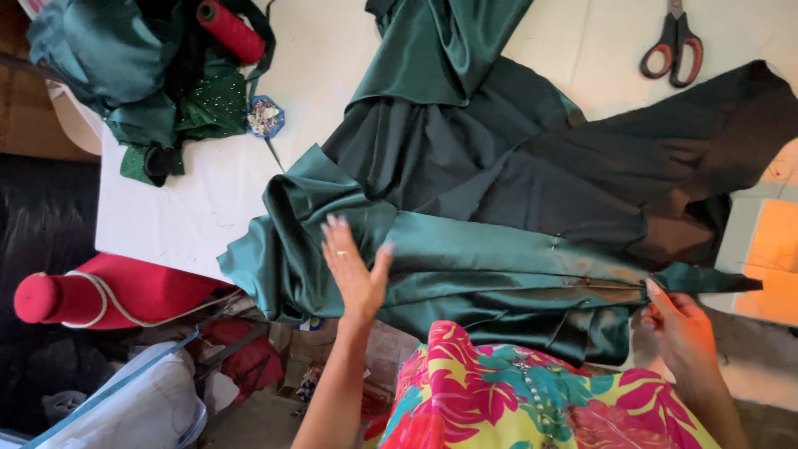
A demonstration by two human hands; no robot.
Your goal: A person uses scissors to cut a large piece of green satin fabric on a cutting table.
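- Head view: my left hand [353, 270] lies flat, palm down, fingers spread, on the dark green satin fabric [465, 258]; its grip is released, pressing on the cloth and grasping nothing. There is a ring on one finger.
- My right hand [682, 328] is at the right end of the same cloth, its grip clenched, with the fingertips pinching the folded edge where a narrow strip of the fabric runs off to the right.
- The fabric is stretched between my two hands along the near edge of the white bench [191, 208], and it hangs a little over that edge towards me. The rest of it spreads far and right across the bench in loose folds, shiny side and dull side both showing.
- Far right on the bench, well apart from my hands, lie scissors [673, 46] with red-orange handles.
- Far left sits a heap of green cloth [125, 66] with a red thread spool [231, 32] on it; just beside the heap is a small blue pincushion [266, 118].
- Left of the bench, lower down, a large red cone of thread [100, 293] lies on its side.
- Near me, my flowered pink and green dress [515, 391] fills the bottom of the view.
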